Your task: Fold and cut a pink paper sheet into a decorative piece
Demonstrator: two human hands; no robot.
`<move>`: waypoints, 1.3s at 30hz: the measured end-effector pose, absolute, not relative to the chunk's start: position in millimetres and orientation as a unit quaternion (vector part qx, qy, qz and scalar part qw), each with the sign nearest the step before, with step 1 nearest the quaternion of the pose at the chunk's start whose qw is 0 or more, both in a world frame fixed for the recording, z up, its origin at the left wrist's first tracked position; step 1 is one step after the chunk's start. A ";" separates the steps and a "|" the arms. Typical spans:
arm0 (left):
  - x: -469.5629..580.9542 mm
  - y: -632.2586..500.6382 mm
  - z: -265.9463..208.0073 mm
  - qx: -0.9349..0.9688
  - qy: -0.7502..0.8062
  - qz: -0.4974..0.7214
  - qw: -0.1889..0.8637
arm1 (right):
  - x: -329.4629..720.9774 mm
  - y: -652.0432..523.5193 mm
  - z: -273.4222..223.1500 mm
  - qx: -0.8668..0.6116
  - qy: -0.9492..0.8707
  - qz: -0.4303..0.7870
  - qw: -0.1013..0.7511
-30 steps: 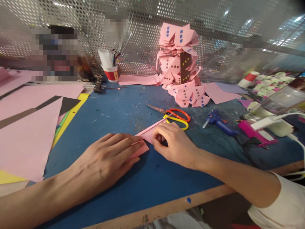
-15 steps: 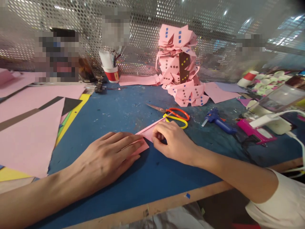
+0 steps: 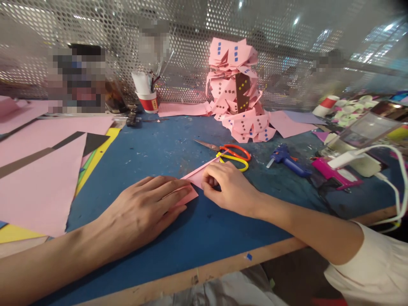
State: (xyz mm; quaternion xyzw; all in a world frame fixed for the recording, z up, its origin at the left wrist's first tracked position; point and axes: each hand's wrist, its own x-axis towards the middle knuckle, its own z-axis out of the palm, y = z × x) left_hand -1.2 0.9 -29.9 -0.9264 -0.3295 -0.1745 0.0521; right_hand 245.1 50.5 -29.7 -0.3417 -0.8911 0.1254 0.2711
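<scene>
A folded piece of pink paper lies on the blue tabletop, one narrow edge turned up and running toward the scissors. My left hand rests flat over its near left part, fingers stretched out. Curled fingers of my right hand press together at the paper's right side; the fingertips are partly hidden. Just beyond that hand are scissors with one red and one yellow handle, and the paper's far tip overlaps them.
A tall pink paper structure with small coloured squares stands behind. To the right are a blue glue gun and a magenta device with white cables. Pink sheets cover the left side. A red-and-white cup stands at the back.
The camera view has shifted slightly, so the background sits a little further left. Both hands keep nearly the same pose on the paper.
</scene>
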 end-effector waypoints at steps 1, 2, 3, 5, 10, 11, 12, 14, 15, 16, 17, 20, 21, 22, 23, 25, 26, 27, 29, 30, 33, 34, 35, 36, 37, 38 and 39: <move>-0.9 1.1 -29.9 -0.926 -0.329 -0.177 0.051 | 245.1 50.5 -29.6 -0.341 -0.891 0.125 0.272; -0.7 1.4 -30.0 -0.926 -0.329 -0.181 0.050 | 245.1 50.4 -29.5 -0.340 -0.892 0.124 0.272; -0.4 1.6 -30.1 -0.925 -0.328 -0.184 0.048 | 245.2 50.2 -29.2 -0.340 -0.892 0.124 0.272; -0.1 2.2 -30.7 -0.924 -0.332 -0.185 0.044 | 245.3 49.9 -28.4 -0.341 -0.892 0.125 0.269; -0.3 3.5 -31.9 -0.923 -0.339 -0.175 0.040 | 245.5 49.2 -26.9 -0.336 -0.893 0.133 0.270; -0.5 3.6 -31.9 -0.924 -0.339 -0.173 0.040 | 245.6 49.3 -26.9 -0.335 -0.893 0.135 0.271; -0.8 3.7 -31.8 -0.925 -0.338 -0.170 0.040 | 245.6 49.3 -26.9 -0.333 -0.893 0.137 0.271; -1.4 3.8 -31.7 -0.928 -0.336 -0.159 0.040 | 245.6 49.4 -27.1 -0.330 -0.893 0.141 0.273; -1.6 3.9 -31.8 -0.928 -0.335 -0.154 0.041 | 245.5 49.5 -27.1 -0.329 -0.892 0.142 0.275; -1.8 4.1 -31.9 -0.929 -0.335 -0.150 0.042 | 245.3 49.4 -27.1 -0.328 -0.892 0.143 0.277; -2.0 4.3 -32.1 -0.929 -0.336 -0.147 0.042 | 245.2 49.3 -27.2 -0.328 -0.891 0.145 0.280; -2.0 4.9 -32.8 -0.929 -0.338 -0.144 0.042 | 244.8 48.7 -27.1 -0.331 -0.886 0.152 0.286; -2.0 5.0 -32.8 -0.929 -0.338 -0.142 0.040 | 244.8 48.6 -27.0 -0.333 -0.885 0.154 0.288; -2.0 5.0 -32.7 -0.930 -0.338 -0.140 0.038 | 244.8 48.6 -26.9 -0.334 -0.884 0.154 0.288; -2.1 4.9 -32.6 -0.930 -0.339 -0.139 0.037 | 244.8 48.6 -26.8 -0.334 -0.884 0.153 0.288; -2.4 4.6 -32.3 -0.930 -0.339 -0.136 0.036 | 245.1 49.0 -26.4 -0.332 -0.886 0.149 0.287; -2.6 4.5 -32.3 -0.930 -0.339 -0.137 0.037 | 245.3 49.2 -26.3 -0.331 -0.887 0.146 0.286; -2.9 4.4 -32.4 -0.930 -0.338 -0.138 0.038 | 245.5 49.4 -26.3 -0.329 -0.888 0.144 0.285; -3.1 4.3 -32.9 -0.930 -0.336 -0.143 0.039 | 245.8 49.5 -26.4 -0.329 -0.891 0.139 0.282; -3.0 4.2 -33.1 -0.929 -0.337 -0.146 0.037 | 246.0 49.4 -26.6 -0.330 -0.891 0.136 0.280; -2.3 4.1 -33.0 -0.928 -0.339 -0.153 0.032 | 246.1 48.7 -27.1 -0.339 -0.891 0.127 0.274; -2.0 3.9 -32.7 -0.928 -0.339 -0.153 0.032 | 246.1 48.4 -27.1 -0.342 -0.891 0.124 0.271; -1.7 3.8 -32.4 -0.928 -0.339 -0.152 0.031 | 246.0 48.1 -27.1 -0.344 -0.892 0.121 0.268; -1.5 3.7 -32.1 -0.928 -0.339 -0.150 0.032 | 246.0 47.9 -27.0 -0.345 -0.892 0.120 0.266; -1.3 3.5 -31.8 -0.928 -0.339 -0.149 0.033 | 245.9 47.7 -26.9 -0.345 -0.893 0.119 0.265; -1.2 3.4 -31.6 -0.928 -0.340 -0.148 0.034 | 245.9 47.7 -26.8 -0.345 -0.893 0.119 0.263; -1.1 3.3 -31.5 -0.928 -0.340 -0.150 0.035 | 245.9 47.6 -26.8 -0.345 -0.893 0.119 0.262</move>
